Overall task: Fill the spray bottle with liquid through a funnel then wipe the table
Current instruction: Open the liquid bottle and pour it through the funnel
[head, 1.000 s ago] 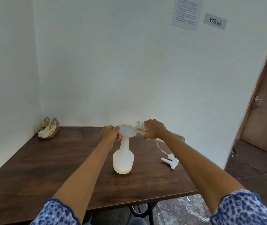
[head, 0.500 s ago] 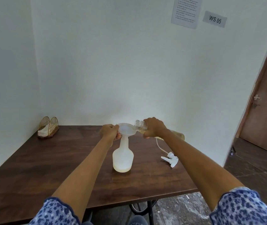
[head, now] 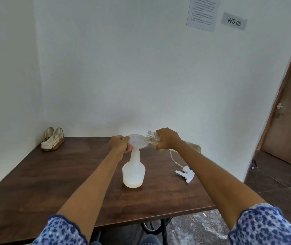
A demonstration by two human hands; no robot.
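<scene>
A white translucent spray bottle (head: 133, 172) stands upright on the dark wooden table (head: 52, 177), with a thin layer of yellowish liquid at its bottom. A pale funnel (head: 137, 140) sits in its neck. My left hand (head: 119, 145) pinches the funnel's left rim. My right hand (head: 167, 138) grips a clear bottle (head: 151, 137) of yellowish liquid, tipped sideways with its open mouth over the funnel. The rear end of this bottle (head: 194, 147) shows past my wrist. The white spray trigger head (head: 185, 174) with its tube lies on the table to the right.
A gold wire holder (head: 52, 140) with white napkins stands at the table's back left corner by the wall. White walls close the left and back sides. The table's right edge drops to the floor, and a brown door (head: 290, 121) stands at the far right.
The view has shifted slightly. Both hands stay at the funnel, and the tipped bottle remains over it.
</scene>
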